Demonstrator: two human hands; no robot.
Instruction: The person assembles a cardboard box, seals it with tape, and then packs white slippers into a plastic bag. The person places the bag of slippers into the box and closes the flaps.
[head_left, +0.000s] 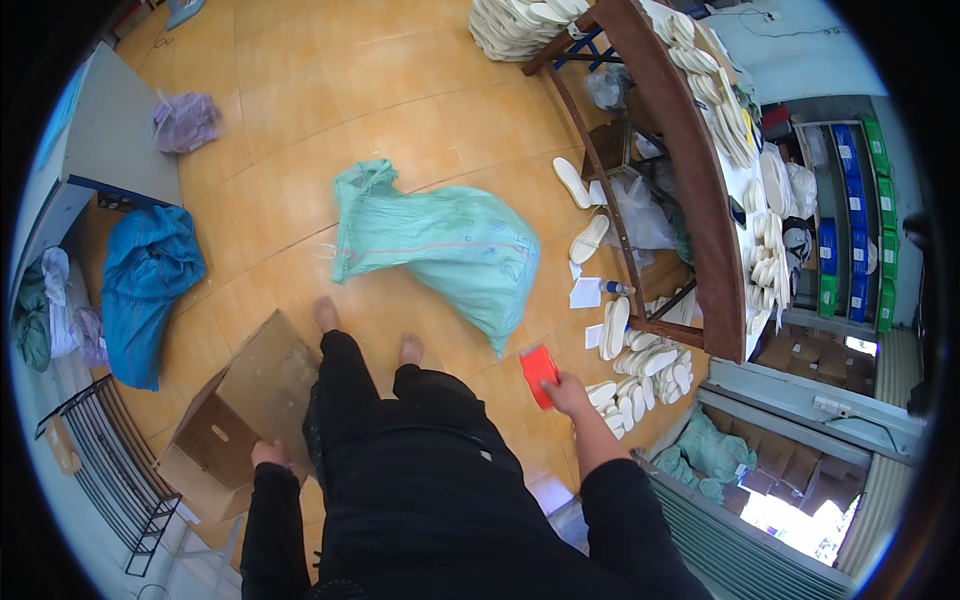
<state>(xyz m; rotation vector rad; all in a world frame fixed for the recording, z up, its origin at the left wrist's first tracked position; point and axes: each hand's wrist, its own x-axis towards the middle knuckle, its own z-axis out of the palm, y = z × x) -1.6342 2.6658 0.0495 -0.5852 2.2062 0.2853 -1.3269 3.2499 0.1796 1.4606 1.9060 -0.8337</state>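
My right hand [568, 395] holds a small red flat object [539, 372] out over the tiled floor, close to a heap of white shoe insoles [640, 375]. My left hand [268, 455] hangs low at my side, resting against the flap of an open cardboard box [240, 420]; its fingers are mostly hidden. I stand barefoot in black clothes, facing a full green woven sack [450, 245] that lies on the floor just ahead of my feet.
A long wooden table [680, 150] on the right is covered with white insoles, with more underneath. A blue sack [150, 285] leans at left beside a grey cabinet [110, 130]. A purple bag [185, 122] lies farther off. A black wire rack [115, 465] stands lower left.
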